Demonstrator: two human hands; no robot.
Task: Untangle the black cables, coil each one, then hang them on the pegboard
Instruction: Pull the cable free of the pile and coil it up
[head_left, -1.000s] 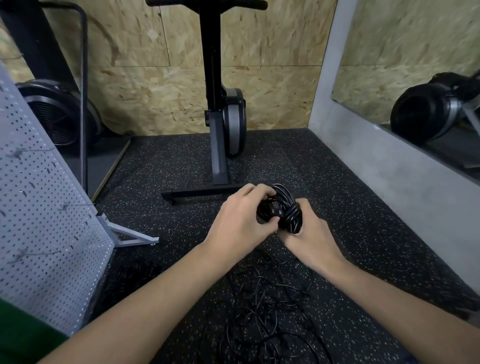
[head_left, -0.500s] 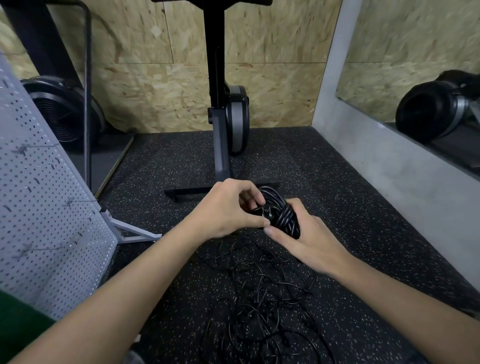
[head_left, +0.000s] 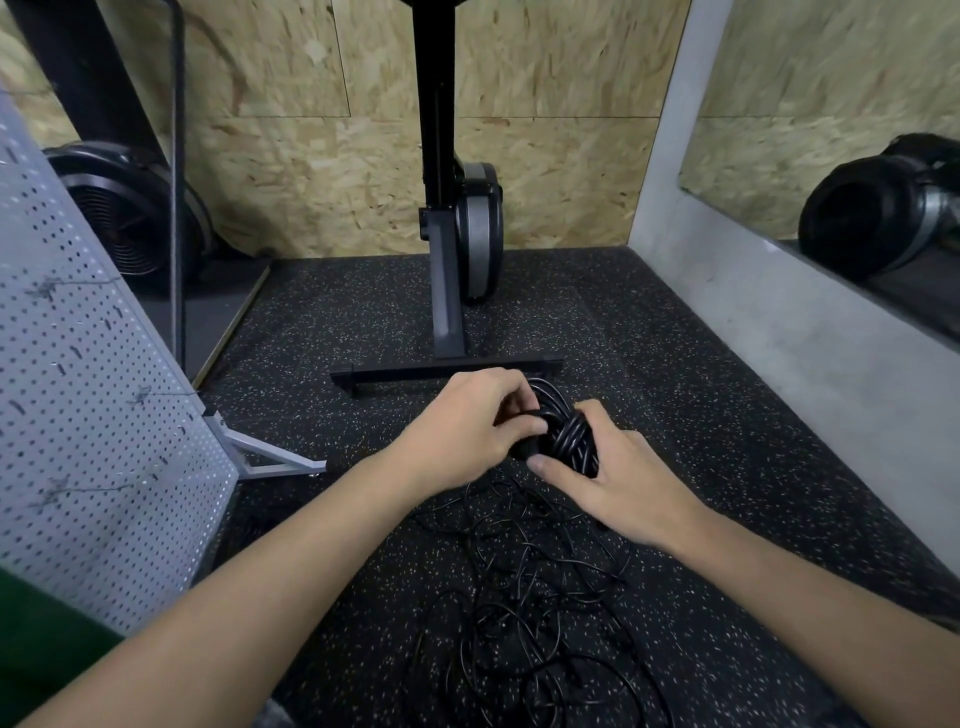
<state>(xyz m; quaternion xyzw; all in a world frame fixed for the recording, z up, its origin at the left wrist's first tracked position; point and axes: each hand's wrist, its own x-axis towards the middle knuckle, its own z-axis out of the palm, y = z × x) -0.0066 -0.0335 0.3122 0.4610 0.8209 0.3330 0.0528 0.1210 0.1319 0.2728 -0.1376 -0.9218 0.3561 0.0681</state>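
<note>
Left hand (head_left: 462, 423) drawn back, gripping coiled cable (head_left: 569, 436) with right hand (head_left: 618, 483), tangled cables (head_left: 519, 597) below, pegboard (head_left: 78, 415) left

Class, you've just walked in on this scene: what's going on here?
A person holds a coiled black cable in both hands. The right hand grips the bundle and the left hand pinches it from the other side. A tangle of loose black cables lies on the speckled floor below. The pegboard stands to the left, with no cable on its visible hooks.
</note>
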